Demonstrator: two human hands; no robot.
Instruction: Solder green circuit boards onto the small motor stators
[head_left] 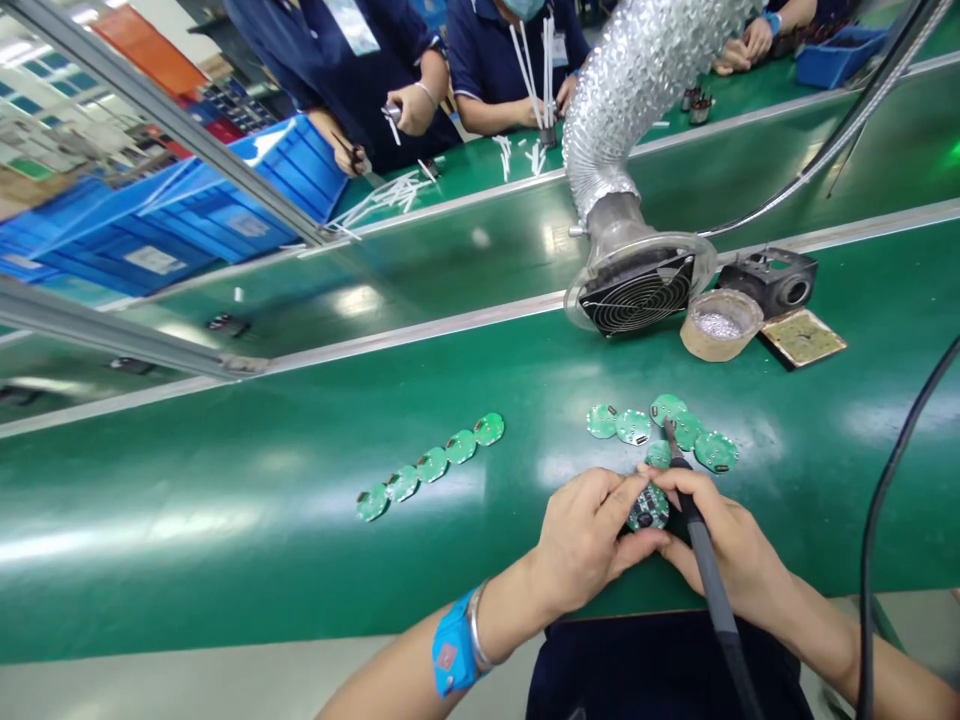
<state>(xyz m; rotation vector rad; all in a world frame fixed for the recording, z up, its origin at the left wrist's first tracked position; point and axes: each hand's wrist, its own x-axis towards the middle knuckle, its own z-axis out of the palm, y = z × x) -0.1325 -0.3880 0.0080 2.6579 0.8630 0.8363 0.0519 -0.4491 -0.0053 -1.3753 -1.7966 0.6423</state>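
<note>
One round green circuit board dotted with black components (647, 508) is being gripped at its edges: the left hand (581, 535) is pinching its left side between forefinger and thumb, and the right hand (739, 550) is pinching its right side. The right hand is also holding a slim dark-grey soldering iron (711, 560), its tip pointing beyond the held board; whether the tip is touching anything, I cannot tell. Just beyond the held board, six more round green circuit boards (716, 452) are lying clustered on a glossy green tabletop (262, 500). Well to its left, five similar green discs (432, 465) are forming a slanting row. Farther beyond it, a black fan with a wire grille (637, 295) is sitting at the end of a crinkled silver foil duct (660, 80). Beyond it and rightward, a round tan tub of silvery bits (712, 345) is standing beside a square tan pad (804, 338).
</note>
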